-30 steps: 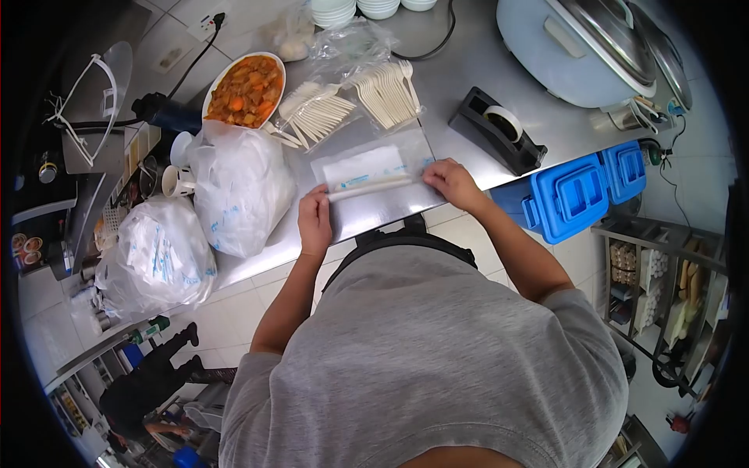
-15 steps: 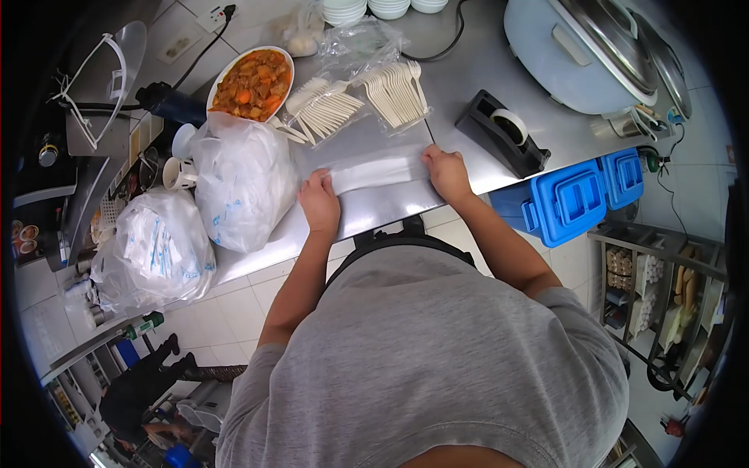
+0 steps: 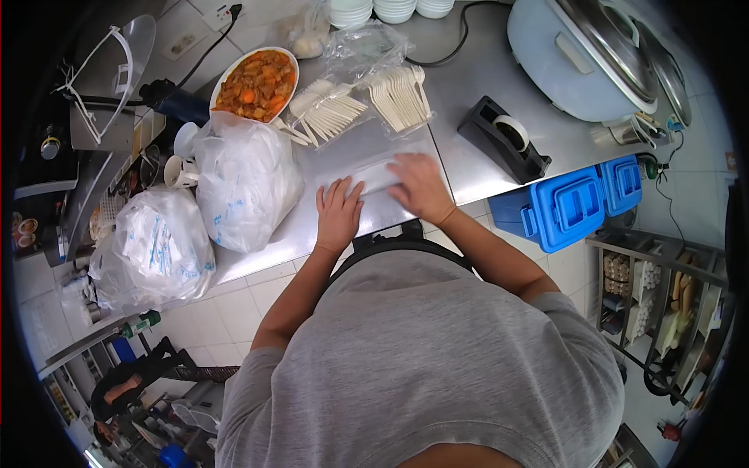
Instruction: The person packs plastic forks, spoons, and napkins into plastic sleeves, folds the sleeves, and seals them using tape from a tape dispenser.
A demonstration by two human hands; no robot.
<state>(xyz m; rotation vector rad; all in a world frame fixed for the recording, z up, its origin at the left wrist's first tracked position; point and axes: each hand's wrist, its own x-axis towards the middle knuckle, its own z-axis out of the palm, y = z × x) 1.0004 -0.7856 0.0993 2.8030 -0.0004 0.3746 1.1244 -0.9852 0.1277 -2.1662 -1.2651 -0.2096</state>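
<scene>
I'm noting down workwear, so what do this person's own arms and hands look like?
The left hand and right hand are bare, without gloves; the right is blurred. A mottled grey shirt has short sleeves, leaving the forearms uncovered. No watch shows; a faint line at the right wrist could be a crease or thin band.

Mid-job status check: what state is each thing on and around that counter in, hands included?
Left hand: palm down, fingers resting at the clear packet's near-left end
Right hand: open, motion-blurred, over its other end
Clear packet: lying flat, partly hidden
Plastic bags: full, bulging
Stew: uncovered
Forks: bunched, with clear plastic
Tape dispenser: upright, roll fitted
Bowls: stacked
Large pot: lid on
Blue bins: lids on
</scene>
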